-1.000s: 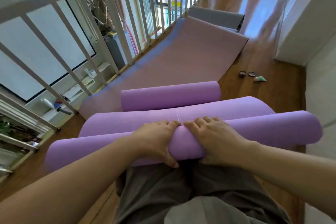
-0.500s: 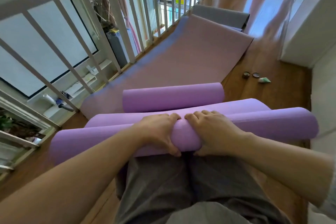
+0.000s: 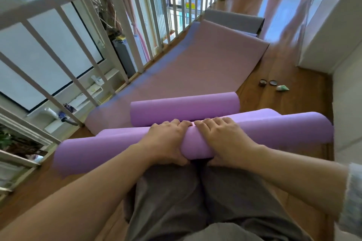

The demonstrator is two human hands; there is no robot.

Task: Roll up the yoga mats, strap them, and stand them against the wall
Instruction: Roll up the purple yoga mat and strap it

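Left grip [image 3: 166, 141] and right grip [image 3: 221, 139], two bare hands side by side, both clasp the purple mat roll [image 3: 284, 129]. The fingers curl over its top, the fingertips of the two hands nearly meet at its middle, and the left thumb tucks under its near edge.

The roll lies crosswise on the wooden floor [image 3: 274, 101], just in front of the person's knees in grey trousers [image 3: 195, 201]. Right behind the roll, a short unrolled strip [image 3: 260, 114] of the same mat lies flat.

Just past that strip a second purple roll [image 3: 184, 107], shorter in view, lies parallel to the held roll on the near end of a flat pink mat [image 3: 195, 68]. The pink mat stretches away from the held roll, and a grey mat [image 3: 233, 20] lies at its far end. A white railing [image 3: 125, 25] runs along the pink mat's edge, beyond the held roll's left half.

Beyond the held roll's right end, two small dark round things [image 3: 262, 82] and a pale green packet [image 3: 282, 88] sit on the floor. A white wall [image 3: 346, 94] stands close to that same end.
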